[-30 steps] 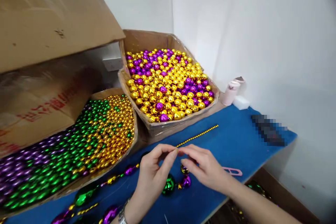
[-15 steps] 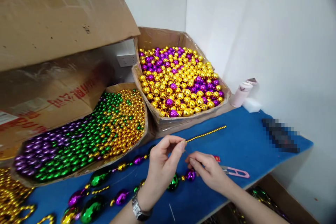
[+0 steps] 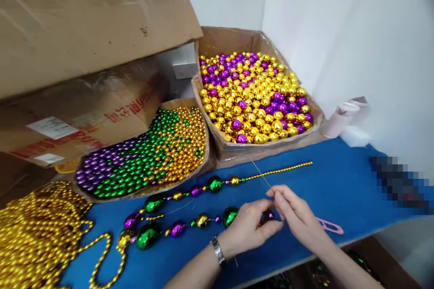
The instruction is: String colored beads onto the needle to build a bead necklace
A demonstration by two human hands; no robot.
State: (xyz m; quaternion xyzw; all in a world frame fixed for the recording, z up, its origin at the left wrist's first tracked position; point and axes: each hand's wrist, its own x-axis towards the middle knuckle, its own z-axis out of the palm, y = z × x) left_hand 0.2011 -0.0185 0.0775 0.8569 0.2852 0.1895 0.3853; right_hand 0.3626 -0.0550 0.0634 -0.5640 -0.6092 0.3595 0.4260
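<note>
My right hand (image 3: 294, 214) pinches a long thin needle (image 3: 260, 173), which points up and to the left. Close beside it, my left hand (image 3: 252, 226) curls thumb and fingers towards the right fingertips; whatever lies between them is too small to make out. Beneath the hands, a necklace of large green, purple and gold beads (image 3: 148, 235) lies in a loop on the blue cloth (image 3: 190, 259). From its upper row a straight strand of small gold beads (image 3: 285, 170) runs to the right, passing behind the needle. Purple beads are partly hidden by my left hand.
Behind the cloth stand a box of gold and purple balls (image 3: 318, 119) and a box of smaller purple, green and gold beads (image 3: 207, 162). Gold bead chains (image 3: 37, 235) are heaped at left. Pink-handled snips (image 3: 330, 226) lie right, near the table edge. A pale bottle (image 3: 339, 119) stands behind.
The view has shifted left. My left hand has come down from the gold strand's end to beside the right hand. The needle now shows clearly, pointing up from my right fingers.
</note>
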